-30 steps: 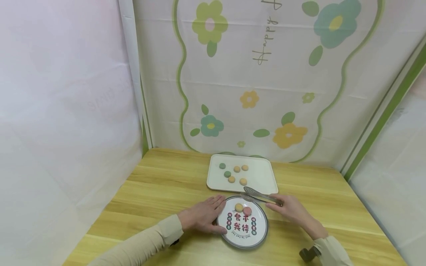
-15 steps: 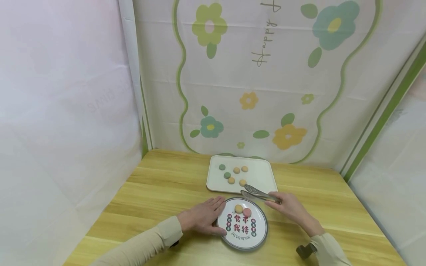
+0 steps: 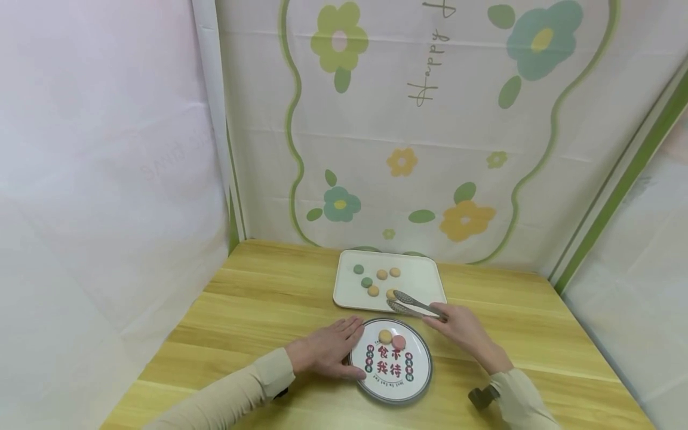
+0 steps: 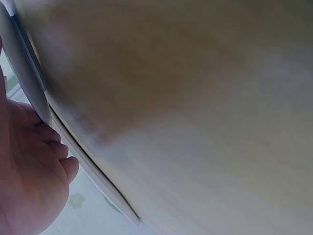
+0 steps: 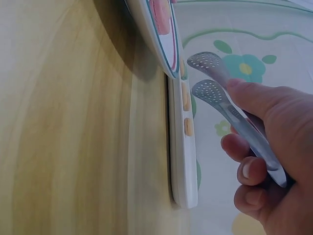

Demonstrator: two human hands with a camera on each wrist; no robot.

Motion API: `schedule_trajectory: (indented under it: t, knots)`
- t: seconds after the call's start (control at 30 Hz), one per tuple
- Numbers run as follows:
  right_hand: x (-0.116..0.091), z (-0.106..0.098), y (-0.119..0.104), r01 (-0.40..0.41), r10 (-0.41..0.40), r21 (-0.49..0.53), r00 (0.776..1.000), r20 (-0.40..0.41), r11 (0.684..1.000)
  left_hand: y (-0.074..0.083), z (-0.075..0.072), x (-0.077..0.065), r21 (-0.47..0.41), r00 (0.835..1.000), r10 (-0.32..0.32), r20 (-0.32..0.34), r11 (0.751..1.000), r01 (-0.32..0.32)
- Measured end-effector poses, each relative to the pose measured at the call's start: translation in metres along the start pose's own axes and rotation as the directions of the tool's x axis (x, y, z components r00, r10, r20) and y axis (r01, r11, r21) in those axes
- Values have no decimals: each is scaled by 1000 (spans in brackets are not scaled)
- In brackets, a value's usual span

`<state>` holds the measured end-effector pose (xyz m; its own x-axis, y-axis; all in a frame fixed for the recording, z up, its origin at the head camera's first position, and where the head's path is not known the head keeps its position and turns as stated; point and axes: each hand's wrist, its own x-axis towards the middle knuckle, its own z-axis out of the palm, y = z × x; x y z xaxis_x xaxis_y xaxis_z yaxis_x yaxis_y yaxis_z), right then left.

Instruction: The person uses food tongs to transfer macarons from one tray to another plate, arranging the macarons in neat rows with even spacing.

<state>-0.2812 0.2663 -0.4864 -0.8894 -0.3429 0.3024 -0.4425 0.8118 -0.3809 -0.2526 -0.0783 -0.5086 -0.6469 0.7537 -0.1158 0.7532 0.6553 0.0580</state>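
My right hand grips metal tongs with perforated tips. In the head view the tips overlap the near edge of the white tray, beside a yellow macaron. The right wrist view shows the tongs spread apart with nothing between them. My left hand lies with straight fingers against the left rim of a round plate with printed characters. That plate bears a yellow macaron and a pink macaron. In the left wrist view, my left hand touches the plate's edge.
Several yellow macarons and two green macarons, one at the far left, lie on the tray. The tray stands at the back of the wooden table, just behind the plate. A flower-printed sheet hangs behind the table, with white sheets at both sides.
My right hand has moved a little forward and left, bringing the tong tips from above the plate's far rim over the tray's near edge. The left hand has stayed at the plate.
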Motion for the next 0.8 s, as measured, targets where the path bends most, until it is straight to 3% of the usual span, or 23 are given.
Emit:
schedule_trajectory:
  t: [0.33,0.8]
  knots:
    - [8,8,1,-42,41,-22,998,-49,999,1,-2,-1,8,1000,5,-1,1000,-5]
    - [18,14,6,-121,121,-2,992,-23,993,2,-3,-2,18,1000,7,-1,1000,-7]
